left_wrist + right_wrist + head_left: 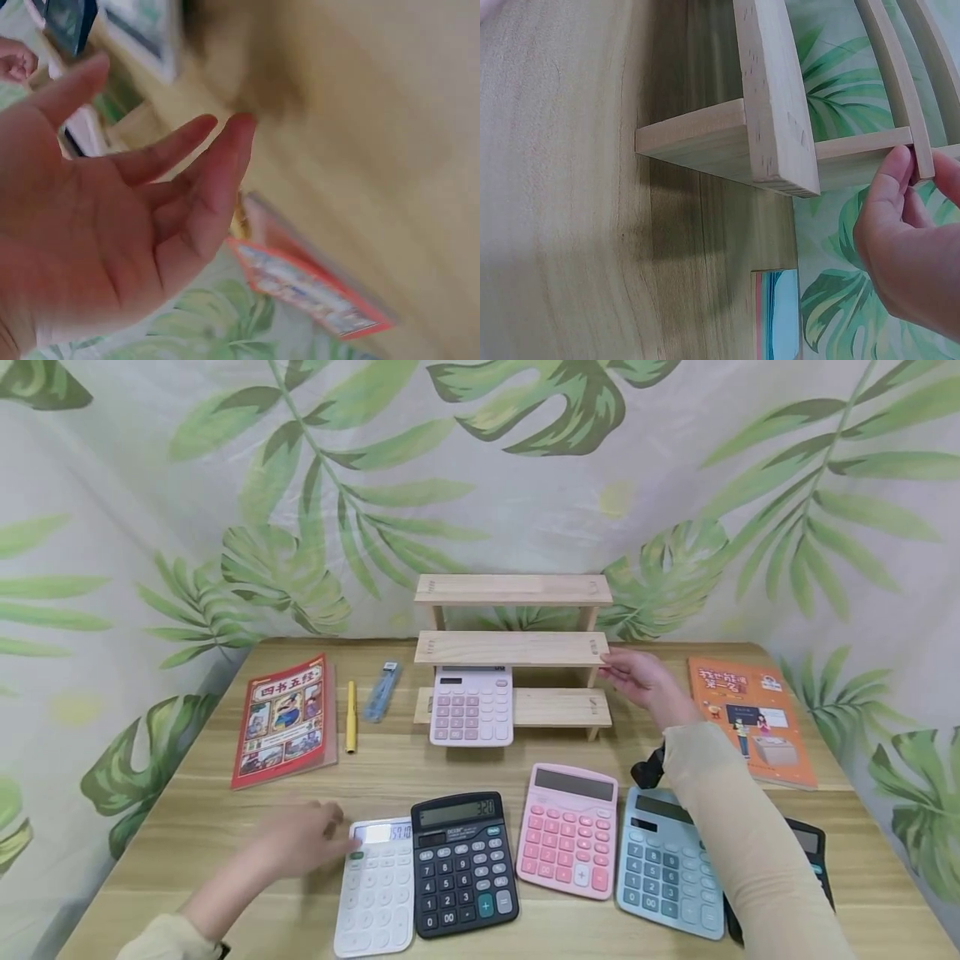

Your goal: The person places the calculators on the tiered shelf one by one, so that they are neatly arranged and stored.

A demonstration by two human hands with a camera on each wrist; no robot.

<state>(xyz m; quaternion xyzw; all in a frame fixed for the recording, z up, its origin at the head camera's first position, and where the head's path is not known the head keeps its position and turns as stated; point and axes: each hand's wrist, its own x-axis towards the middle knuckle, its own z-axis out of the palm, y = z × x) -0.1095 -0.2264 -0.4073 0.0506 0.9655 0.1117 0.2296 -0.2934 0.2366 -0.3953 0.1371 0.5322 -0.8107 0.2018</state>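
Note:
My right hand point(641, 679) pinches the right end of the middle board of a three-tier wooden shelf point(517, 648); the right wrist view shows the thumb and fingers at that board's end. A white and pink calculator point(472, 710) leans on the lowest tier, its top under the middle board. My left hand point(296, 839) hovers, slightly blurred, by the upper left corner of a white calculator point(375, 893) with a lit display. In the left wrist view its fingers are loosely bent, with nothing in the palm. A black calculator point(465, 868) lies just right of the white one.
Along the front lie a pink calculator point(568, 831), a blue calculator point(667, 864) and another black one point(810, 843), partly behind my right sleeve. A red book point(285, 718), yellow pen point(351, 718) and blue packet point(382, 692) lie left; an orange book point(750, 718) lies right.

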